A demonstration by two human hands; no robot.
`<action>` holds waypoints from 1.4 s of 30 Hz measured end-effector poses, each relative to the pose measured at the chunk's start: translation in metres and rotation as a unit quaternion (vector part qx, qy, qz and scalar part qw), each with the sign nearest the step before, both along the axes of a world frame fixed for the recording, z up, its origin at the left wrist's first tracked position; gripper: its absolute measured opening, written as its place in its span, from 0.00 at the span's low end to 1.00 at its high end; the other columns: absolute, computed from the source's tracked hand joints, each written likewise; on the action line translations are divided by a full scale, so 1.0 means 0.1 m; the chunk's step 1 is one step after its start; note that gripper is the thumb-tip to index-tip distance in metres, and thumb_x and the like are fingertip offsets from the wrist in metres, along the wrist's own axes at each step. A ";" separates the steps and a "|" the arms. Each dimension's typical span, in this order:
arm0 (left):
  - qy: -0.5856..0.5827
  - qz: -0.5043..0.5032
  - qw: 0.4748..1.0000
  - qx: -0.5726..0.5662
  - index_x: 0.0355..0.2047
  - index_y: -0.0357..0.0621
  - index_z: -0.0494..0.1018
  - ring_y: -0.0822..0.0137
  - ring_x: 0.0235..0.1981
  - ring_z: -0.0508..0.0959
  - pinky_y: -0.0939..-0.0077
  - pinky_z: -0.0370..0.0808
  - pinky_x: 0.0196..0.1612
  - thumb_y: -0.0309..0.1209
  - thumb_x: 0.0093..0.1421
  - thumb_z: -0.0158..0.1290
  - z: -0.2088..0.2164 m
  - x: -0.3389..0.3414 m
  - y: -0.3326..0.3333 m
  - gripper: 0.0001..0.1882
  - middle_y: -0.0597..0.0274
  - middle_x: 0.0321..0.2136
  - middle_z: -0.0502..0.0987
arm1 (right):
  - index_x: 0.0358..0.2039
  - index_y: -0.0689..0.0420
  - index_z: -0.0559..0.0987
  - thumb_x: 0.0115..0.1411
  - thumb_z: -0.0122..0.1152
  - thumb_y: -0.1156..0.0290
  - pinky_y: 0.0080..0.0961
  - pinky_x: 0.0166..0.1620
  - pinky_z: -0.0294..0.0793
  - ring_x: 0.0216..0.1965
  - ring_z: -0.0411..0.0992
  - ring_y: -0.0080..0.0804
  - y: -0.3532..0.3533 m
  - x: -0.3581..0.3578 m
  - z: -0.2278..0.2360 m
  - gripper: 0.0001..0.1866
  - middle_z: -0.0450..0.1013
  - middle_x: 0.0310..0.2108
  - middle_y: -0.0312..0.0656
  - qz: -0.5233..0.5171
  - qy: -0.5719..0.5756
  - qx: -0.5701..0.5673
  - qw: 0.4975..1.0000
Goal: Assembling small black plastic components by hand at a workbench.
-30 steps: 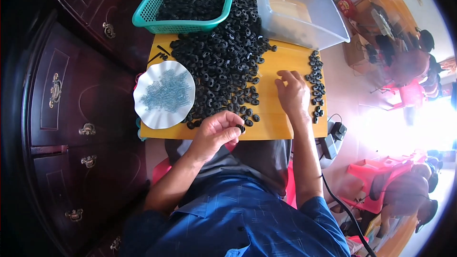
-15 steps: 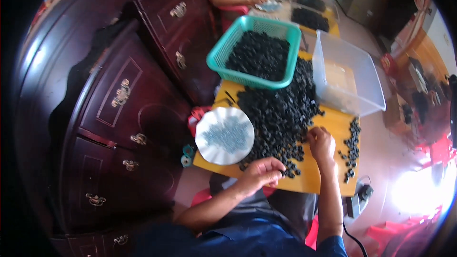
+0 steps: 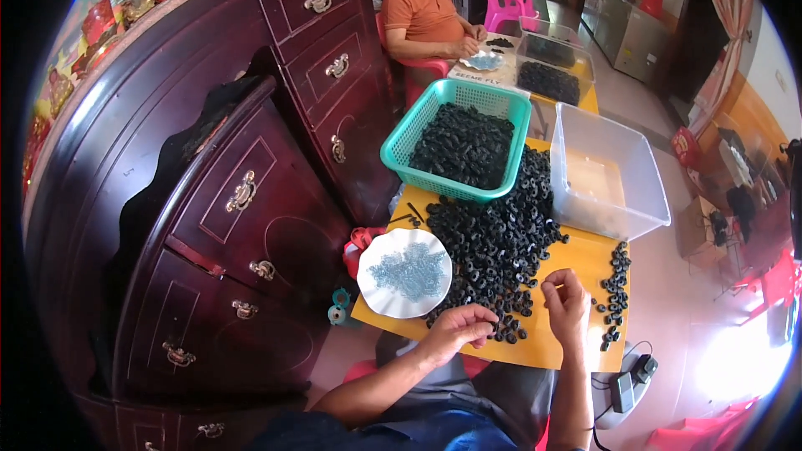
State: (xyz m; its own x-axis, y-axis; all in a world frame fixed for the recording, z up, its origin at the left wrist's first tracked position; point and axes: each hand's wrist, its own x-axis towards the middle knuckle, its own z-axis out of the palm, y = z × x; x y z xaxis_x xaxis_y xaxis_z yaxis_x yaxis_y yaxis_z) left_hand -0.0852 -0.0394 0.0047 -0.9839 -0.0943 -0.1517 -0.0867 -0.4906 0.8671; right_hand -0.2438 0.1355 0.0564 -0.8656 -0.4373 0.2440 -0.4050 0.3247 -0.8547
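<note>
My left hand [image 3: 458,336] is closed in a pinch at the front edge of the pile, with a small black ring-shaped piece [image 3: 493,325] between thumb and forefinger. To its right, my right hand [image 3: 570,307] hovers over bare yellow table [image 3: 535,349], its fingers pinched together; anything in them is too small to make out. A large heap of small black ring-shaped pieces [image 3: 493,242] spreads ahead of both hands. Left of the heap, a white wavy-rimmed plate [image 3: 368,288] bears many tiny clear bluish bits [image 3: 409,271].
A green plastic basket [image 3: 458,191] full of black pieces stands behind the heap. Beside it is a clear plastic bin [image 3: 614,209]. More black pieces [image 3: 616,292] line the table's right edge. Dark wooden cabinets [image 3: 225,200] flank the left. Another person [image 3: 426,17] sits at the far end.
The view has tilted upward, showing more of the far room. My right hand has drawn back slightly from the heap's edge toward me. My left hand keeps its pinch in nearly the same place.
</note>
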 end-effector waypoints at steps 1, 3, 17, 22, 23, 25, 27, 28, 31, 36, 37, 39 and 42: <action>-0.001 0.002 1.000 0.000 0.47 0.40 0.76 0.79 0.30 0.75 0.82 0.74 0.36 0.27 0.67 0.55 -0.01 -0.01 0.01 0.09 0.69 0.31 0.78 | 0.34 0.59 0.77 0.60 0.62 0.78 0.21 0.26 0.69 0.20 0.71 0.21 0.01 0.10 0.01 0.03 0.74 0.21 0.38 0.012 -0.053 -0.025 0.998; 0.000 0.004 1.000 0.013 0.47 0.39 0.77 0.79 0.29 0.74 0.82 0.74 0.36 0.27 0.67 0.54 0.00 -0.01 0.02 0.10 0.68 0.31 0.78 | 0.35 0.61 0.78 0.61 0.62 0.78 0.17 0.27 0.68 0.23 0.68 0.14 0.02 0.26 -0.07 0.02 0.73 0.22 0.32 0.058 -0.139 -0.106 0.983; -0.004 0.005 1.000 -0.006 0.46 0.38 0.76 0.80 0.30 0.75 0.85 0.74 0.37 0.24 0.65 0.56 0.06 -0.04 -0.04 0.10 0.69 0.32 0.78 | 0.41 0.61 0.80 0.66 0.61 0.75 0.15 0.36 0.72 0.30 0.69 0.14 -0.05 0.62 -0.15 0.05 0.77 0.31 0.31 0.099 -0.292 -0.169 0.936; -0.007 0.008 1.000 -0.023 0.47 0.38 0.76 0.80 0.30 0.75 0.86 0.74 0.37 0.25 0.66 0.55 0.08 -0.01 -0.01 0.10 0.69 0.32 0.78 | 0.41 0.61 0.80 0.66 0.60 0.75 0.15 0.36 0.71 0.31 0.70 0.14 0.00 0.65 -0.12 0.05 0.77 0.31 0.32 0.108 -0.297 -0.162 0.935; -0.009 0.008 1.000 -0.021 0.47 0.38 0.76 0.80 0.30 0.75 0.86 0.74 0.37 0.25 0.66 0.55 0.08 0.00 0.00 0.10 0.69 0.32 0.78 | 0.41 0.61 0.80 0.66 0.60 0.75 0.15 0.35 0.71 0.30 0.70 0.14 0.00 0.66 -0.12 0.05 0.77 0.31 0.32 0.112 -0.295 -0.160 0.935; -0.001 0.014 1.000 -0.025 0.47 0.38 0.76 0.81 0.30 0.75 0.86 0.74 0.36 0.26 0.66 0.55 0.07 0.00 -0.01 0.10 0.69 0.32 0.78 | 0.41 0.61 0.81 0.66 0.60 0.75 0.15 0.35 0.71 0.31 0.70 0.14 0.01 0.66 -0.13 0.05 0.77 0.31 0.32 0.117 -0.288 -0.156 0.938; -0.005 0.016 1.000 -0.019 0.47 0.38 0.76 0.80 0.30 0.75 0.86 0.74 0.36 0.25 0.66 0.55 0.06 -0.01 0.00 0.10 0.69 0.33 0.78 | 0.40 0.61 0.81 0.66 0.60 0.75 0.15 0.35 0.71 0.31 0.70 0.14 0.02 0.66 -0.13 0.05 0.78 0.31 0.32 0.121 -0.280 -0.151 0.940; -0.003 0.016 1.000 -0.017 0.47 0.38 0.76 0.81 0.30 0.75 0.86 0.74 0.36 0.25 0.66 0.55 0.05 -0.01 -0.01 0.10 0.69 0.33 0.78 | 0.40 0.61 0.81 0.66 0.60 0.76 0.15 0.35 0.72 0.31 0.71 0.15 0.02 0.67 -0.12 0.05 0.78 0.31 0.33 0.120 -0.270 -0.151 0.943; -0.004 0.018 1.000 -0.011 0.47 0.37 0.76 0.81 0.31 0.75 0.86 0.74 0.37 0.24 0.65 0.55 0.06 -0.03 0.01 0.10 0.68 0.33 0.78 | 0.40 0.61 0.81 0.65 0.61 0.76 0.16 0.35 0.72 0.30 0.73 0.15 0.01 0.67 -0.10 0.05 0.79 0.30 0.35 0.117 -0.237 -0.129 0.956; -0.005 0.038 0.997 -0.063 0.45 0.36 0.76 0.81 0.31 0.75 0.86 0.74 0.36 0.21 0.64 0.55 0.08 -0.01 0.02 0.10 0.68 0.33 0.79 | 0.37 0.61 0.82 0.62 0.63 0.76 0.20 0.35 0.75 0.29 0.77 0.21 0.01 0.67 -0.07 0.04 0.80 0.29 0.40 0.108 -0.144 -0.051 0.982; -0.001 0.038 0.997 -0.071 0.45 0.36 0.76 0.81 0.31 0.75 0.86 0.74 0.36 0.21 0.63 0.55 0.06 -0.01 0.02 0.10 0.68 0.33 0.79 | 0.37 0.61 0.83 0.62 0.63 0.76 0.20 0.34 0.76 0.29 0.78 0.23 0.01 0.67 -0.05 0.04 0.80 0.29 0.40 0.105 -0.111 -0.032 0.988; -0.002 0.038 0.997 -0.066 0.45 0.36 0.77 0.81 0.30 0.76 0.86 0.74 0.35 0.21 0.63 0.56 0.06 -0.01 0.03 0.10 0.68 0.32 0.79 | 0.36 0.61 0.83 0.60 0.64 0.76 0.24 0.34 0.77 0.28 0.79 0.32 0.00 0.67 -0.01 0.04 0.80 0.30 0.44 0.101 -0.079 -0.005 0.992; -0.015 0.036 0.995 -0.088 0.45 0.35 0.76 0.80 0.29 0.76 0.86 0.73 0.34 0.22 0.63 0.56 0.07 -0.01 0.03 0.10 0.67 0.31 0.79 | 0.35 0.61 0.82 0.59 0.64 0.76 0.27 0.33 0.78 0.27 0.79 0.38 0.00 0.66 0.02 0.05 0.80 0.31 0.46 0.100 -0.050 0.037 0.993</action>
State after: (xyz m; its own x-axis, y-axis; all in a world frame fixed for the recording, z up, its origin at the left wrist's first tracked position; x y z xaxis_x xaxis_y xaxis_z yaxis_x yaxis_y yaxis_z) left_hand -0.0860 -0.0367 0.0116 -0.9688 -0.1930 -0.1552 -0.0832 -0.3365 0.9380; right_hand -0.1779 0.1359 0.0580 -0.7776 -0.6169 0.1212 -0.3816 0.3099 -0.8709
